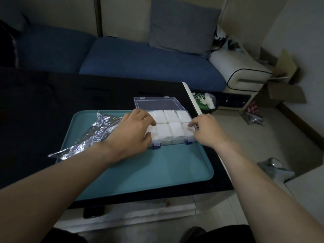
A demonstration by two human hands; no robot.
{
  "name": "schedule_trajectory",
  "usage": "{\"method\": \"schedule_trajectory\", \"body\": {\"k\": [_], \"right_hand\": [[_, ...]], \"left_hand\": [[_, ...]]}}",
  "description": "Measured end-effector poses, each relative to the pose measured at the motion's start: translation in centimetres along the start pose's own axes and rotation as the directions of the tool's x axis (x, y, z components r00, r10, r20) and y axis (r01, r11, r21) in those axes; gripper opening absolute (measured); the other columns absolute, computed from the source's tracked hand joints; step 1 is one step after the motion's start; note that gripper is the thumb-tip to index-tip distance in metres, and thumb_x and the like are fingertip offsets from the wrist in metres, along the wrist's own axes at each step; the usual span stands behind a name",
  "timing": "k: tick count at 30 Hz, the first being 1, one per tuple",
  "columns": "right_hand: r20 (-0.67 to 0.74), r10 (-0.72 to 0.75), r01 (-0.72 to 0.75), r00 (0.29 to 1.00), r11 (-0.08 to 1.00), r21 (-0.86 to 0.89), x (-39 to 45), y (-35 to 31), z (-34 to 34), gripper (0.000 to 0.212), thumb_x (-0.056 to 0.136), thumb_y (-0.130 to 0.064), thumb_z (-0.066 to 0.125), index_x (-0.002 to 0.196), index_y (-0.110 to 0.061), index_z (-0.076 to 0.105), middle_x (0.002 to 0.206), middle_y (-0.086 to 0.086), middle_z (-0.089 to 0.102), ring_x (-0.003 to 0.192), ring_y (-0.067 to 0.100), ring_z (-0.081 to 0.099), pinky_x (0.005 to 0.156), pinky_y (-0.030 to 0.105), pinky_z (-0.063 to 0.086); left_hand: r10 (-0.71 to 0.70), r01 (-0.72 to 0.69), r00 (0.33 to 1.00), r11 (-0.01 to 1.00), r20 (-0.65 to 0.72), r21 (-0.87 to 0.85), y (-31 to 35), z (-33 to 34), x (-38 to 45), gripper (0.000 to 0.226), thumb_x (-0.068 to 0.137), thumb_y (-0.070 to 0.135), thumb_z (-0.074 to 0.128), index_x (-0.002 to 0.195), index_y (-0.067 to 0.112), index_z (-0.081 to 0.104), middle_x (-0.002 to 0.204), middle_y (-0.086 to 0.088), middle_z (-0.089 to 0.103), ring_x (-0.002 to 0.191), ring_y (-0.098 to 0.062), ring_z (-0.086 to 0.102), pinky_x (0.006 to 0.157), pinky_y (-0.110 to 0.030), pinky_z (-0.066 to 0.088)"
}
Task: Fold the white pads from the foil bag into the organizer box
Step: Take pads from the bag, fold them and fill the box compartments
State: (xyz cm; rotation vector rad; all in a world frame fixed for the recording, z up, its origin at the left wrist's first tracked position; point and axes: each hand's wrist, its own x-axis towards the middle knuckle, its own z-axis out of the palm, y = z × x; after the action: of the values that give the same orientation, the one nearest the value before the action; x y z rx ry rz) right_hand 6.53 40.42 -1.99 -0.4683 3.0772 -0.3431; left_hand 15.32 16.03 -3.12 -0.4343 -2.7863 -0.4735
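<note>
A clear organizer box (175, 141) with blue latches sits on a teal tray (157, 165), its lid (157, 102) lying open behind it. Folded white pads (172, 125) fill its visible compartments. My left hand (133, 130) lies over the box's left end, fingers curved down onto the pads there, thumb against the front wall. My right hand (205, 130) is at the box's right end, fingertips touching the pad in the front right compartment. The crumpled foil bag (94, 135) lies on the tray's left side, partly under my left forearm.
The tray rests on a dark table (52, 102) whose right edge runs just past the box. A blue sofa (140, 60) stands behind it. On the floor to the right are a bin with a green bag (205, 102), cardboard boxes (284, 85) and loose wrappers (254, 118).
</note>
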Motion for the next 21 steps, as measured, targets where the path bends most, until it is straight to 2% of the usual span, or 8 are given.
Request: {"method": "schedule_trajectory", "body": {"k": [2,6,10,14,15,17,19,21], "right_hand": [[-0.019,-0.026,0.027,0.999,0.999,0.031,0.0,0.0,0.1,0.048,0.081,0.006,0.056,0.123,-0.014,0.069,0.129,0.009,0.060,0.124,0.029,0.049,0.104,0.037,0.042],[0.141,-0.038,0.050,0.989,0.996,-0.079,0.4,0.2,1.5,0.036,0.082,-0.010,0.072,0.117,-0.014,0.071,0.128,0.006,0.058,0.124,0.030,0.052,0.105,0.044,0.038],[0.102,-0.025,0.044,0.994,0.982,-0.182,0.6,-0.2,2.4,0.023,0.081,-0.016,0.073,0.104,-0.019,0.072,0.120,0.000,0.061,0.116,0.025,0.052,0.082,0.036,0.020],[0.166,0.010,0.025,0.986,0.978,-0.206,0.6,-0.3,2.1,0.022,0.079,-0.013,0.071,0.100,-0.020,0.071,0.115,0.001,0.064,0.113,0.027,0.054,0.082,0.038,0.023],[0.119,0.020,-0.001,0.993,0.987,-0.161,0.5,-0.2,1.7,0.029,0.079,-0.012,0.071,0.107,-0.021,0.071,0.122,0.002,0.062,0.118,0.028,0.053,0.088,0.039,0.027],[-0.207,0.026,-0.029,0.978,1.000,-0.010,0.0,-0.8,0.6,0.047,0.078,-0.002,0.063,0.122,-0.016,0.067,0.131,0.006,0.056,0.123,0.031,0.050,0.098,0.042,0.034],[-0.566,-0.063,0.158,0.822,0.980,0.119,-0.7,-3.3,-0.1,0.047,0.072,0.004,0.051,0.114,-0.008,0.069,0.118,0.012,0.059,0.114,0.032,0.052,0.097,0.043,0.042],[-0.605,-0.193,0.385,0.772,0.900,0.205,-1.7,-6.9,0.2,0.043,0.070,0.005,0.047,0.103,-0.007,0.070,0.110,0.010,0.059,0.106,0.027,0.056,0.096,0.036,0.045]], "left_hand": [[-0.031,0.031,0.999,1.000,-0.045,-0.004,-0.6,-0.6,-0.1,0.030,0.082,0.021,0.053,0.108,0.014,0.066,0.113,-0.004,0.061,0.114,-0.027,0.049,0.096,-0.041,0.039],[-0.110,0.114,0.988,0.993,-0.107,0.034,-1.6,-1.9,-0.6,0.019,0.086,0.018,0.058,0.099,0.012,0.071,0.104,-0.007,0.064,0.099,-0.028,0.053,0.086,-0.044,0.047],[-0.189,0.196,0.980,0.975,-0.068,0.105,-2.6,-2.8,-1.2,0.027,0.087,0.023,0.057,0.107,0.009,0.067,0.103,-0.012,0.063,0.097,-0.031,0.053,0.085,-0.046,0.048],[-0.299,0.286,0.953,0.936,0.040,0.203,-2.9,-2.7,-2.0,0.050,0.086,0.039,0.060,0.125,0.008,0.052,0.115,-0.015,0.054,0.106,-0.032,0.048,0.091,-0.044,0.043],[-0.337,0.319,0.940,0.922,0.051,0.218,-2.9,-2.6,-2.1,0.056,0.086,0.042,0.061,0.127,0.007,0.047,0.118,-0.016,0.052,0.108,-0.032,0.048,0.092,-0.043,0.043],[-0.401,0.381,0.915,0.898,0.050,0.221,-3.3,-2.6,-2.3,0.062,0.085,0.041,0.063,0.130,0.004,0.041,0.122,-0.018,0.050,0.113,-0.035,0.047,0.094,-0.045,0.043],[-0.435,0.421,0.900,0.884,0.029,0.204,-3.8,-2.8,-2.4,0.066,0.085,0.035,0.067,0.133,0.001,0.038,0.125,-0.022,0.047,0.116,-0.038,0.045,0.097,-0.045,0.041],[-0.463,0.454,0.886,0.874,0.016,0.171,-4.2,-3.1,-2.3,0.066,0.083,0.022,0.071,0.134,-0.004,0.038,0.127,-0.025,0.043,0.119,-0.040,0.043,0.100,-0.044,0.039]]}}
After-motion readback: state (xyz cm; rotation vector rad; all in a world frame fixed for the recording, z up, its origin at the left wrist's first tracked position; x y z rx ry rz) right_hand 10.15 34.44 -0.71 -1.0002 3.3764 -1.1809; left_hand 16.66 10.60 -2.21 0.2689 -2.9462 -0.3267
